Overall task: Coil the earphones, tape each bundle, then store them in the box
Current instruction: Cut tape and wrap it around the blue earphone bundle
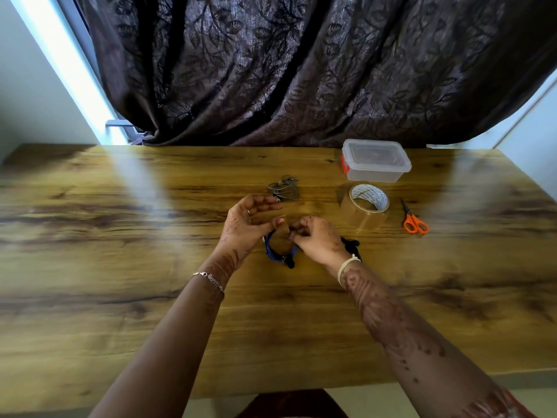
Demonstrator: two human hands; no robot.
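Note:
A coiled blue earphone bundle (275, 252) hangs between my two hands above the middle of the wooden table (120, 236). My left hand (247, 225) pinches a small clear piece of tape (282, 228) with thumb and fingers at the top of the coil. My right hand (316, 239) pinches the same spot from the right, fingers curled. A coiled grey earphone bundle (284, 190) lies just behind my left hand. Black earphones (351, 245) lie partly hidden behind my right wrist. The clear lidded box (375, 160) stands shut at the back right.
A roll of brown packing tape (366, 203) stands in front of the box. Orange-handled scissors (414, 220) lie to its right. A dark patterned curtain (301, 70) hangs behind the table's far edge.

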